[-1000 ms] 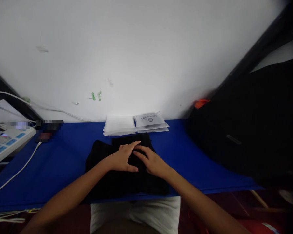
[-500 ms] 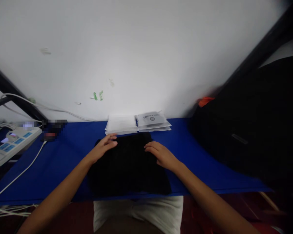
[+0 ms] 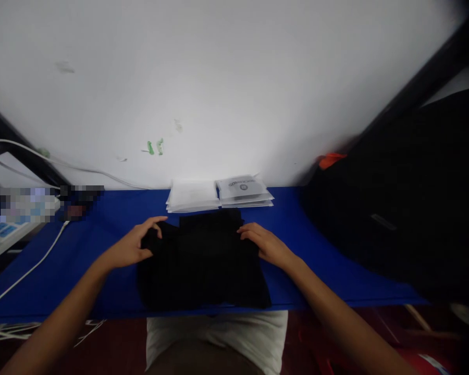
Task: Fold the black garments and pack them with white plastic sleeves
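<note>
A folded black cloth garment (image 3: 209,265) lies at the front of the blue-covered table, its exact kind too dark to make out. My left hand (image 3: 131,245) curls around its upper left corner, thumb and fingers on either side of a bunched bit of cloth. At the upper right edge, my right hand (image 3: 268,245) has its bent fingertips on the fabric, the thumb mostly hidden. Just beyond the garment lie two piles of flat packets: a plain white pile (image 3: 193,196) and, beside it, translucent bags (image 3: 244,191) with dark print on top.
The blue table cover (image 3: 297,260) runs back to a white wall (image 3: 234,94). A large black mass (image 3: 391,208) fills the right side, with an orange scrap (image 3: 331,160) near it. On the left are a white power strip (image 3: 3,239) and loose white cables (image 3: 42,268).
My left hand has moved left and toward me, off the garment's top and around its corner, where the cloth is now bunched. My right hand has barely shifted along the right edge.
</note>
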Demonstrator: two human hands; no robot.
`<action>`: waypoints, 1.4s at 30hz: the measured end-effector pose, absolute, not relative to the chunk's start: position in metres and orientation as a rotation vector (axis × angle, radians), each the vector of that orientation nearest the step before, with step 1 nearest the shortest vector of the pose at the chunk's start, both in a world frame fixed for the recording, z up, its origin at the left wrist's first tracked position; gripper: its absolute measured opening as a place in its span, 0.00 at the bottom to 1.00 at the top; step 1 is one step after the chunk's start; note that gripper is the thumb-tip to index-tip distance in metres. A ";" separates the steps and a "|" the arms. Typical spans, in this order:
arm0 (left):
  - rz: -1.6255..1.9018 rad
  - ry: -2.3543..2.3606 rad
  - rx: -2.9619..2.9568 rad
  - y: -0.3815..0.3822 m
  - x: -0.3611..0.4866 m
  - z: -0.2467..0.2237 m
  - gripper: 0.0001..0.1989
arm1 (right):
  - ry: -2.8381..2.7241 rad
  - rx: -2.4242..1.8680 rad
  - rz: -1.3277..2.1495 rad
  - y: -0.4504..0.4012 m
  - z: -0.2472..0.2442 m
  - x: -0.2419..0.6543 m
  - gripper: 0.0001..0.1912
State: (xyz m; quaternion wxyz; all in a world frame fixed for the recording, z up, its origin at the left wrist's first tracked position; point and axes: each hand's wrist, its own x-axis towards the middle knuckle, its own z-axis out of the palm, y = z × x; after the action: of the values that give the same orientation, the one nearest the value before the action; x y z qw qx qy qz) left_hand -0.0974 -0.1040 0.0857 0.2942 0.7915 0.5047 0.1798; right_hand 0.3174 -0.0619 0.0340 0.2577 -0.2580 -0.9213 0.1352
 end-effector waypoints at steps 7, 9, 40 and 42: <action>0.690 1.490 2.089 -0.103 -0.136 0.106 0.18 | -2.456 -0.733 0.482 -0.067 0.032 0.326 0.14; 0.810 1.534 2.149 -0.101 -0.116 0.103 0.17 | -2.455 -0.742 0.498 -0.068 0.030 0.325 0.15; 0.109 1.056 2.698 -0.043 -0.038 0.055 0.05 | -2.401 -0.781 0.401 -0.069 0.023 0.328 0.21; 0.132 1.111 2.708 -0.044 -0.036 0.056 0.04 | -2.396 -0.787 0.410 -0.070 0.023 0.328 0.22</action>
State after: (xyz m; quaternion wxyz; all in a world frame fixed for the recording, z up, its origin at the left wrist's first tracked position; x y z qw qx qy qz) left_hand -0.0364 -0.0437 0.0562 0.1057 0.9190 0.3771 0.0448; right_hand 0.3283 -0.0696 0.0226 0.2889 -0.2948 -0.8978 0.1536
